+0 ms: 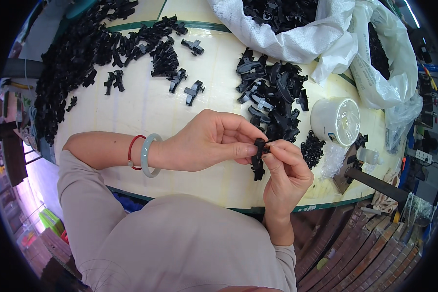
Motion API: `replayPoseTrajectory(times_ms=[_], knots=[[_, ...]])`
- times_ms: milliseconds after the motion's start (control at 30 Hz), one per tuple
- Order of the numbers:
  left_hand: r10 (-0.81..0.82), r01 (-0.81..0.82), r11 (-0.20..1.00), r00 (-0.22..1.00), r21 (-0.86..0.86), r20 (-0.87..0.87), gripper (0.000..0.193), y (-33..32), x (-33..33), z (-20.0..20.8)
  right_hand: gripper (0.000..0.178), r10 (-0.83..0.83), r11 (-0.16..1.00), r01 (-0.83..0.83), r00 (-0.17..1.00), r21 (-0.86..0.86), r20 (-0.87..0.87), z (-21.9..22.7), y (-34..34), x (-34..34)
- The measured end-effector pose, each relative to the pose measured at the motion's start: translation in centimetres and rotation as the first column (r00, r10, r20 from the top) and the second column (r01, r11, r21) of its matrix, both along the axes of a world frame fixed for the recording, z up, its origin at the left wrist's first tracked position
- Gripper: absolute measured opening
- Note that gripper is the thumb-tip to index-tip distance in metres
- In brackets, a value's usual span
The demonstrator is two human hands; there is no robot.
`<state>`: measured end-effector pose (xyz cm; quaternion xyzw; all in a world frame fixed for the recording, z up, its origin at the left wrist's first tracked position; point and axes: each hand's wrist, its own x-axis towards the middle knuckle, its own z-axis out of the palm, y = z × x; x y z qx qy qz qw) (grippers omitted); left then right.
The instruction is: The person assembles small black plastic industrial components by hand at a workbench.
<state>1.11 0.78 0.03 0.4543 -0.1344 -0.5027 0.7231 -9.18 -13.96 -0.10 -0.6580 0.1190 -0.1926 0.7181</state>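
Note:
Between thumb and fingers, my left hand (207,141) grips a black plastic clip-like part (258,165) that hangs roughly upright over the table. My right hand (288,177) meets it from the right, thumb and forefinger pinched at the part's side. Whatever small piece those fingertips may hold is too small and covered to name. Just beyond the hands lies a heap of curved black plastic pieces (277,92). A small pile of tiny black pieces (313,149) sits to the right of it. Several similar black parts (193,92) lie loose farther left.
A large mass of black parts (63,73) spreads over the table's left side. White sacks (297,46) of black parts stand at the back right. Nearer are a wrapped white roll (326,121), a bench fixture with a dark bar (374,185) and the table's green edge (321,206).

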Motion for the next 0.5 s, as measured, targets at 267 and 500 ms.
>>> replayPoseTrajectory(times_ms=[267,500], knots=[[0.020,-0.028,0.999,0.979,0.036,0.202,0.022,0.5,-0.5,-0.1,0.021,0.025,0.993,-0.029,0.999,-0.117,-0.041,0.1,0.0,-0.3],[-0.029,-0.026,0.981,0.959,0.192,0.281,0.024,1.3,0.3,0.8,0.039,0.007,0.980,-0.019,0.998,-0.196,-0.063,0.7,-1.6,-0.7]])
